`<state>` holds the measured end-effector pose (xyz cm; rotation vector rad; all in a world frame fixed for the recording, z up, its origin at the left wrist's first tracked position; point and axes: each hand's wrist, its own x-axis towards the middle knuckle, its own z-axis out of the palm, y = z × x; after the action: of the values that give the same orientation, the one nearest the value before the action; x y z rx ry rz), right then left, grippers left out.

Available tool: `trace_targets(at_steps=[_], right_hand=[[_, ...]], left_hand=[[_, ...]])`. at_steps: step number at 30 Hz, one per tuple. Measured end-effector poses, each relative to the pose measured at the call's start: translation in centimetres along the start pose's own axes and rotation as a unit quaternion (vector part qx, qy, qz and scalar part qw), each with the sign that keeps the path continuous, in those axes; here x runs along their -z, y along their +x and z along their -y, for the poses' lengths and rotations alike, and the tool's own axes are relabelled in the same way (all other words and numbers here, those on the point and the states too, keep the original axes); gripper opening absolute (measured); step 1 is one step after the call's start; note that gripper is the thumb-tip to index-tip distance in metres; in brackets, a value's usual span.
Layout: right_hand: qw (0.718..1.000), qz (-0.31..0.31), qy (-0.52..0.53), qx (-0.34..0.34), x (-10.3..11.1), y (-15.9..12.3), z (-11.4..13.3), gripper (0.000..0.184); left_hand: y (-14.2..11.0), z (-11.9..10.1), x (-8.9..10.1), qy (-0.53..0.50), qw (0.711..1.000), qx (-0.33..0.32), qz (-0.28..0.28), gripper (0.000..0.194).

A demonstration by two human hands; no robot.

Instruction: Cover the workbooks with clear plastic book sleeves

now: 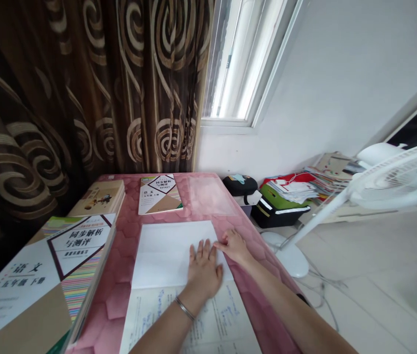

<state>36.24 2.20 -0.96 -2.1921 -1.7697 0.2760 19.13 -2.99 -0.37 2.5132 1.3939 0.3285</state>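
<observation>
An open workbook (226, 322) with printed text and blue handwriting lies in front of me on a pink quilted table cover (110, 290). A blank white sheet (167, 246) spreads over its far part, with a faint crease across it. My left hand (204, 269), with a silver bangle on its wrist, presses flat on the sheet, fingers spread. At the sheet's right edge my right hand (235, 246) is closed in a pinch, thumb and forefinger meeting the border.
Thick workbooks (46, 280) are stacked at the left, beside another pile (97, 196). A thinner workbook (160, 194) and a clear plastic sheet (210, 195) lie at the far end. A black case (240, 185), a loaded box (278, 214) and a white fan (341, 196) stand right.
</observation>
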Motion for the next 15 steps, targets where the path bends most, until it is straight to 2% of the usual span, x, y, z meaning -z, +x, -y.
trace_targets(at_steps=[5,9,12,15], right_hand=[[0.999,-0.009,-0.024,-0.048,0.4,3.4,1.9,0.039],[0.997,-0.021,-0.051,-0.062,0.6,5.8,3.8,0.035],[0.997,-0.03,-0.062,-0.02,0.7,5.6,5.1,0.029],[0.995,-0.021,-0.057,0.073,0.5,4.4,7.3,0.033]], left_hand=[[0.0,-0.1,0.1,0.011,1.0,0.002,0.01,0.062],[0.0,-0.2,0.2,0.025,1.0,0.0,0.018,0.062],[-0.5,-0.5,0.8,0.039,0.999,-0.017,-0.008,0.06],[-1.9,-1.1,1.4,0.055,0.996,-0.063,-0.017,0.057]])
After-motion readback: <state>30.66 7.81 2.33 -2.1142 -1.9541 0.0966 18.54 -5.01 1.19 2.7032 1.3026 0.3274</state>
